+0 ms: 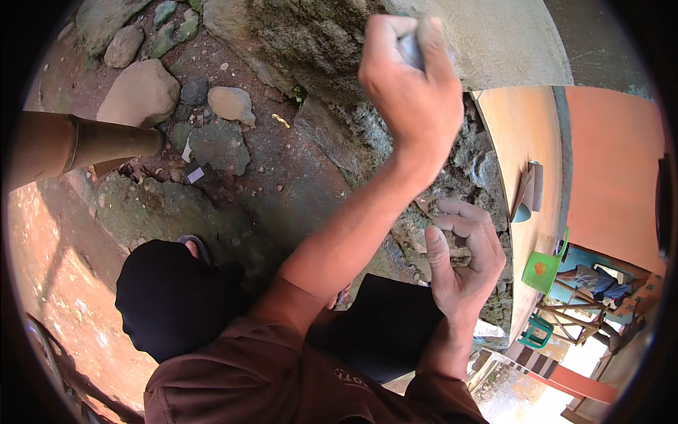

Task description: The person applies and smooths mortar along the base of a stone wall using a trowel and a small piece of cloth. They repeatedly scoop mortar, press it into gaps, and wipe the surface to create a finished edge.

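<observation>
My left hand (413,92) is raised at the top, its fingers closed around a small grey-white piece (410,51) whose kind I cannot make out. It is over the left edge of a smooth grey cement surface (505,46), beside rough rock (311,49). Whether the piece touches the cement cannot be told. My right hand (467,258) is lower and to the right, above a rough stone edge (487,169). Its dusty fingers are bent but apart, with nothing visible between them.
At the left, a bamboo pole (113,141) reaches in over dirt ground with stones (145,92). A curved tile-like piece (526,191) rests on a pale ledge (519,127) at the right. Beyond it are a green plastic chair (540,272) and an orange wall (611,177).
</observation>
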